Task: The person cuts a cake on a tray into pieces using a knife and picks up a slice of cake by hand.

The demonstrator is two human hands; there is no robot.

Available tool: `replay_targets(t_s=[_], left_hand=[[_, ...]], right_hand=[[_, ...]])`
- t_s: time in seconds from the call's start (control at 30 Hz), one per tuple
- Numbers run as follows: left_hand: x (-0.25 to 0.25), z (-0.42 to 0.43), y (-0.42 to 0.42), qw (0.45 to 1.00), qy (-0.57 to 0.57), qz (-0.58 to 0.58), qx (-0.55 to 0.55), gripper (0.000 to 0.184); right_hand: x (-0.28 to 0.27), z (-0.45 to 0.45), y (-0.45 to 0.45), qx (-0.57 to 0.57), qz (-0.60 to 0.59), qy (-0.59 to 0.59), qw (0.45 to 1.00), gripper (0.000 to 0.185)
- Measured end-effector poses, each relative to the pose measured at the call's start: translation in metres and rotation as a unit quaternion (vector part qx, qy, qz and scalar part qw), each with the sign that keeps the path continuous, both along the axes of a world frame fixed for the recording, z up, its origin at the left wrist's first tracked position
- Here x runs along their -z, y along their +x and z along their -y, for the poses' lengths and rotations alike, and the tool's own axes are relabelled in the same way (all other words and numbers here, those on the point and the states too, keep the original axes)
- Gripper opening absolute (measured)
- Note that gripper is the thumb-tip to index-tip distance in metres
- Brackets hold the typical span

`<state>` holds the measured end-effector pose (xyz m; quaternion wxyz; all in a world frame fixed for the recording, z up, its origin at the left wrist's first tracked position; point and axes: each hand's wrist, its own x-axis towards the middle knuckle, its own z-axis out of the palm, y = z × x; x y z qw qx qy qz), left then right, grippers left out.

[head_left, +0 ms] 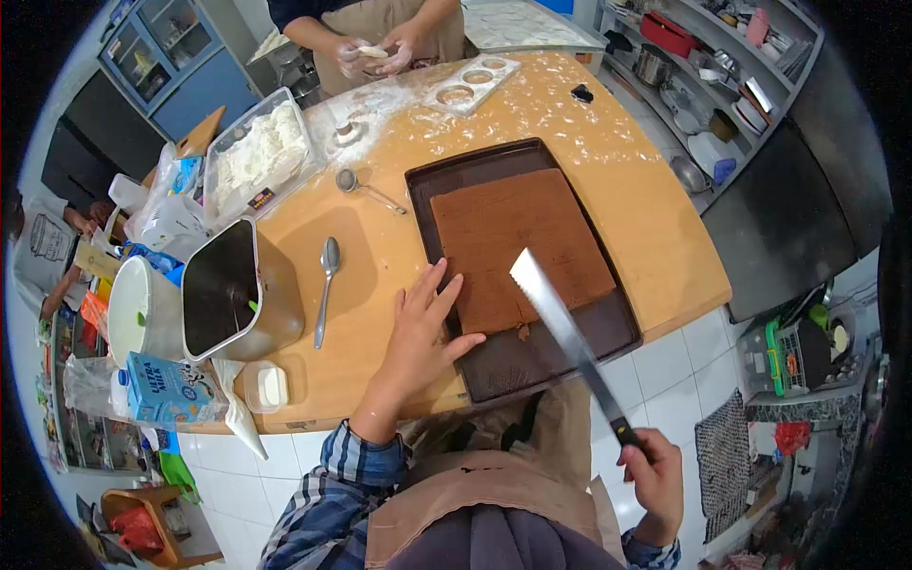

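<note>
A brown rectangular slab of cake [513,223] lies in a dark baking tray [508,378] on the wooden table. My left hand [421,328] is open, its fingers spread over the tray's left rim, with fingertips at the near left edge of the cake. My right hand [655,480] grips the black handle of a long serrated bread knife [570,334]. The blade slants up and left, its tip over the near part of the cake. Whether the blade touches the cake I cannot tell. A few crumbs lie by the cake's near edge.
Left of the tray are a spoon [326,290], a small strainer [366,187], a deep metal container [285,304], a milk carton [176,388] and a tub of flour [302,161]. Across the table, a person's hands [380,55] hold dough beside a white mould [472,84].
</note>
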<state>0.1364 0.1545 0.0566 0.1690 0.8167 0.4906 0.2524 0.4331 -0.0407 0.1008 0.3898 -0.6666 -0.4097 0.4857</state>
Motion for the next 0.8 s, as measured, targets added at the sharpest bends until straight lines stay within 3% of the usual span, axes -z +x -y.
replay_targets(t_s=[0.07, 0.2, 0.43, 0.5, 0.57, 0.63, 0.7, 0.8], left_hand=[[0.0, 0.001, -0.001, 1.0, -0.01, 0.009, 0.003, 0.074], [0.001, 0.0, 0.0, 0.998, -0.017, 0.056, 0.006, 0.072], [-0.001, -0.001, 0.001, 0.997, 0.06, 0.042, 0.02, 0.066], [-0.006, 0.002, 0.004, 0.996, -0.018, 0.09, 0.009, 0.066], [-0.006, 0.002, 0.003, 0.995, -0.016, 0.097, 0.011, 0.066], [-0.004, -0.002, 0.002, 0.995, 0.065, 0.064, 0.028, 0.064], [-0.012, 0.002, 0.005, 0.991, -0.068, 0.118, -0.001, 0.065], [-0.013, 0.004, 0.005, 0.989, -0.082, 0.122, -0.002, 0.066]], right_hand=[[-0.012, 0.013, 0.0, -0.012, -0.017, -0.05, 0.999, 0.031], [-0.019, 0.036, 0.008, -0.072, 0.063, 0.001, 0.995, 0.045], [-0.037, 0.043, 0.003, -0.055, 0.114, -0.076, 0.989, 0.044], [-0.024, 0.044, 0.004, -0.075, 0.168, 0.001, 0.983, 0.044], [-0.021, 0.04, 0.003, -0.088, 0.205, 0.036, 0.974, 0.044], [-0.025, 0.035, -0.001, -0.091, 0.228, 0.031, 0.969, 0.044], [-0.03, 0.031, -0.005, -0.089, 0.229, 0.019, 0.969, 0.043], [-0.035, 0.022, -0.012, -0.091, 0.236, 0.008, 0.967, 0.042]])
